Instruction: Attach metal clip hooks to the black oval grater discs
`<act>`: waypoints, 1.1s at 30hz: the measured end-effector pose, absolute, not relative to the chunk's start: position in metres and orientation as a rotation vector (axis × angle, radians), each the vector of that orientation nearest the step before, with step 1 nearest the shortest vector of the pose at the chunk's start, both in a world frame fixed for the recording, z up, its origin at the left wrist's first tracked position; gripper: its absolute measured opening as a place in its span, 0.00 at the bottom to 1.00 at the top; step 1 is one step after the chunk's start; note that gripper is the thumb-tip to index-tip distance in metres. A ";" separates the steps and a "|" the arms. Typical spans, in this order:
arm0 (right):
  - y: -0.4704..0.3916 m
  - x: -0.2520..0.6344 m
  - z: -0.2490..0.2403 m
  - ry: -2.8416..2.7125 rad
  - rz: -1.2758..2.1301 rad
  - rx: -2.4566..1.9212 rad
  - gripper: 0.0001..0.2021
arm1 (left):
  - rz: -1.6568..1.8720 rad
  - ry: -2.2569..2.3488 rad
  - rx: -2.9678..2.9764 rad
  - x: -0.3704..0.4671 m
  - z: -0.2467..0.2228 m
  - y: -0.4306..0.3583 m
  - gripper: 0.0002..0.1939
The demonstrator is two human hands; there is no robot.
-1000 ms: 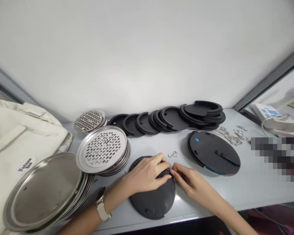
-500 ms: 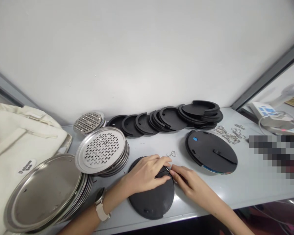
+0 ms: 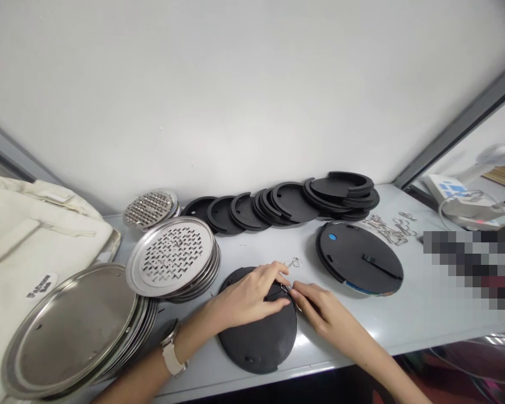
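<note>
Barely anything shifts from the earlier frame: the whole view slides slightly left, and the wire loop of the metal clip [image 3: 285, 288] now shows more plainly between the 2 hands. That clip sits at the far right edge of the black disc [image 3: 261, 348], its long axis appearing to slant from the far left down toward the near right, across the rim. The right hand [image 3: 326, 314] is on its outer side and is the nearer of the 2, thumb and index finger closed in a pinch on it. Over on the disc, the left hand [image 3: 246, 297] lies palm down, thumb and fingers part spread around the loop; whether its fingertips touch the wire, I can't tell. Just beyond the fingers, 1 loose clip [image 3: 295, 262] rests on the desk [image 3: 437, 303], with a wider black disc [image 3: 349, 258] to the right and stacked slotted metal discs [image 3: 177, 255] to the left.
</note>
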State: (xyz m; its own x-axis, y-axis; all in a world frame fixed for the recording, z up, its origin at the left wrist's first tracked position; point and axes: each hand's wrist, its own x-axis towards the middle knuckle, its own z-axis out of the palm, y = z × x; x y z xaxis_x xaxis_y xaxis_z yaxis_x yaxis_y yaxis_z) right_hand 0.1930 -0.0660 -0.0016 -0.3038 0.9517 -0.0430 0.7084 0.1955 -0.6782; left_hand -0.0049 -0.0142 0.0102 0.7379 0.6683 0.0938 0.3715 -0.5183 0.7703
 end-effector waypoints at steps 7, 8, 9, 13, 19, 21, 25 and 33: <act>-0.070 0.190 -0.009 -2.041 0.819 -1.561 0.16 | 0.481 0.810 2.109 -0.004 0.012 -0.014 0.18; -0.071 0.189 -0.010 -2.034 0.801 -1.566 0.16 | 0.478 0.805 2.110 -0.004 0.012 -0.014 0.17; -0.072 0.188 -0.012 -2.028 0.783 -1.569 0.16 | 0.477 0.799 2.112 -0.003 0.012 -0.014 0.17; -0.074 0.185 -0.016 -2.000 0.741 -1.552 0.16 | 0.481 0.788 2.120 -0.002 0.012 -0.013 0.16; -0.076 0.184 -0.020 -1.966 0.697 -1.556 0.15 | 0.483 0.784 2.122 -0.001 0.008 -0.012 0.16; -0.076 0.185 -0.019 -1.955 0.706 -1.560 0.15 | 0.486 0.782 2.123 -0.001 0.007 -0.012 0.16; -0.073 0.189 -0.014 -1.968 0.780 -1.549 0.16 | 0.481 0.786 2.125 -0.002 0.007 -0.012 0.16; -0.076 0.182 -0.016 -1.999 0.693 -1.582 0.15 | 0.462 0.770 2.136 -0.002 0.007 -0.012 0.15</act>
